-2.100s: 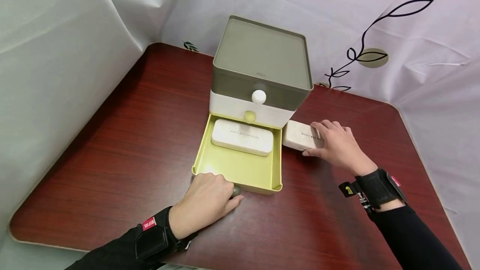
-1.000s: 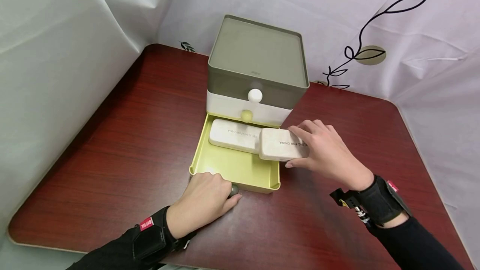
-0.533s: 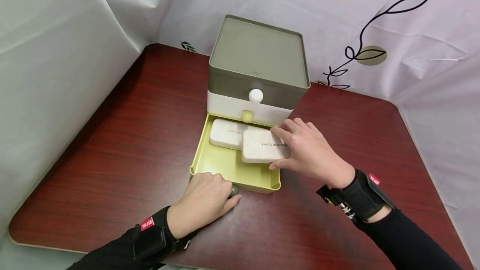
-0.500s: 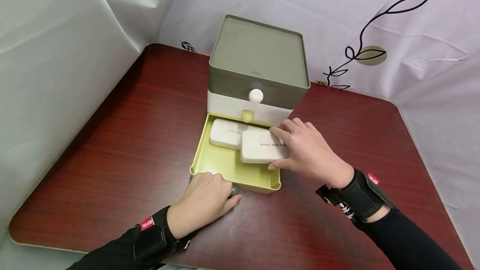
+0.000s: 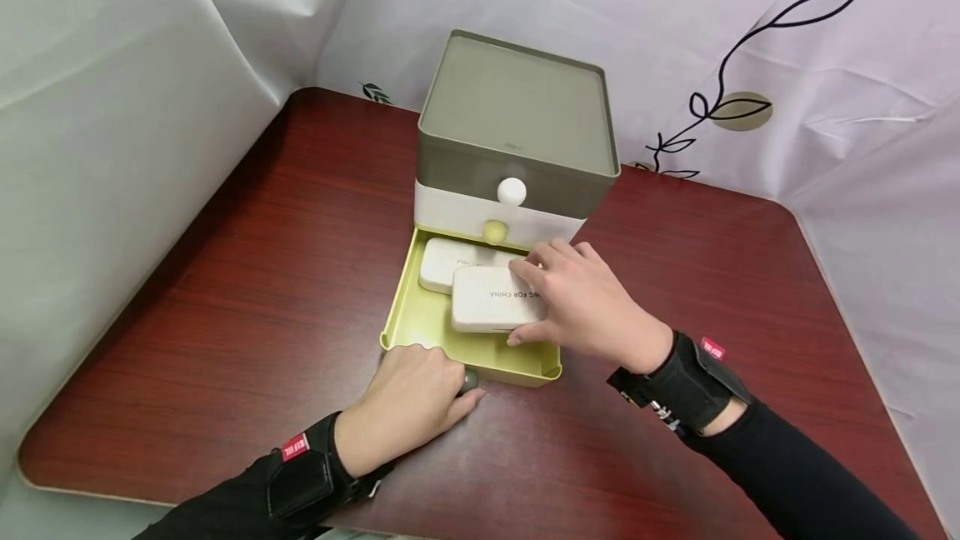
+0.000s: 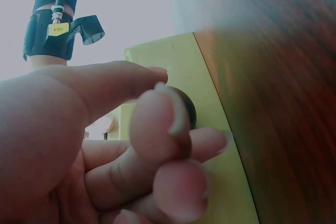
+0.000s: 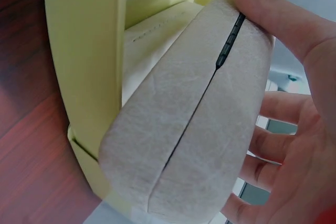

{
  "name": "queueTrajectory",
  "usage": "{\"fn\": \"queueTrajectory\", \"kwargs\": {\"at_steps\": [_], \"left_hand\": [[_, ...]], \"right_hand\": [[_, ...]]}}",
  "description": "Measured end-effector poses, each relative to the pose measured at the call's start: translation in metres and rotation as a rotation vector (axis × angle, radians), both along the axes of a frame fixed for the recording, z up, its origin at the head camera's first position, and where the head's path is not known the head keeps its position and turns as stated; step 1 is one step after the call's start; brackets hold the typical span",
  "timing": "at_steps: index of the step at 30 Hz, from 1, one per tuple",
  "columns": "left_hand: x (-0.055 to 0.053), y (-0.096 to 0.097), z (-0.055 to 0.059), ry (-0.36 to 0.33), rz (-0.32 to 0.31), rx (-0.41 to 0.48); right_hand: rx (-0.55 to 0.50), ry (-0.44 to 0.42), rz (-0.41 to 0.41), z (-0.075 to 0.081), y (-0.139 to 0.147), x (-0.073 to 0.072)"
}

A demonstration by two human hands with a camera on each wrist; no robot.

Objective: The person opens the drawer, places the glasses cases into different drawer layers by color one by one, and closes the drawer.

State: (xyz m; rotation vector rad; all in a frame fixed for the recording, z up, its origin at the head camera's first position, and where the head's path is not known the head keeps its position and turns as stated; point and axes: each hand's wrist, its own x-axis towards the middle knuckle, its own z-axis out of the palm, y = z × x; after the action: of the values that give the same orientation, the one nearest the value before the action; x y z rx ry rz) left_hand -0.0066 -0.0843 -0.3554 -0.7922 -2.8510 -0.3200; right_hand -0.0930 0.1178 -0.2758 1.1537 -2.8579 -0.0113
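My right hand [image 5: 581, 302] grips a white glasses case [image 5: 487, 298] with dark lettering, thumb on the near side and fingers on the far side. In the right wrist view the case [image 7: 184, 103] shows a seam and a black hinge. It is held over the pulled-out yellow-green drawer [image 5: 427, 327]. A second white case [image 5: 442, 261] lies at the back of that drawer, partly covered by the held one. At the drawer front, my left hand [image 5: 405, 407] pinches the dark round knob [image 5: 470, 382]; the left wrist view shows its fingers around the knob [image 6: 184, 108].
Above the drawer stands the rest of the cabinet, with a white drawer [image 5: 457, 207] and a grey-green top [image 5: 525, 102]. A white knob [image 5: 512, 192] and a yellow-green knob [image 5: 495, 232] stick out in front. Pale cloth [image 5: 825, 90] surrounds the reddish-brown table [image 5: 247, 273].
My right hand has lifted the glasses case from the table right of the drawer and carried it leftward over the drawer. My left hand has stayed at the knob.
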Motion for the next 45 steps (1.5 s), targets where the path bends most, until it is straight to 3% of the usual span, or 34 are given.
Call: {"fn": "queueTrajectory", "kwargs": {"at_steps": [17,28,45], "left_hand": [[-0.001,0.000,-0.001,-0.027,-0.006,0.007],[0.000,0.000,-0.002,0.029,-0.008,-0.002],[0.000,0.000,-0.002,0.024,-0.010,0.019]], "right_hand": [[0.062,0.018,0.023,-0.015,-0.026,-0.003],[0.092,0.040,0.048,-0.020,-0.038,0.001],[0.082,0.066,0.046,-0.035,-0.045,0.007]]}}
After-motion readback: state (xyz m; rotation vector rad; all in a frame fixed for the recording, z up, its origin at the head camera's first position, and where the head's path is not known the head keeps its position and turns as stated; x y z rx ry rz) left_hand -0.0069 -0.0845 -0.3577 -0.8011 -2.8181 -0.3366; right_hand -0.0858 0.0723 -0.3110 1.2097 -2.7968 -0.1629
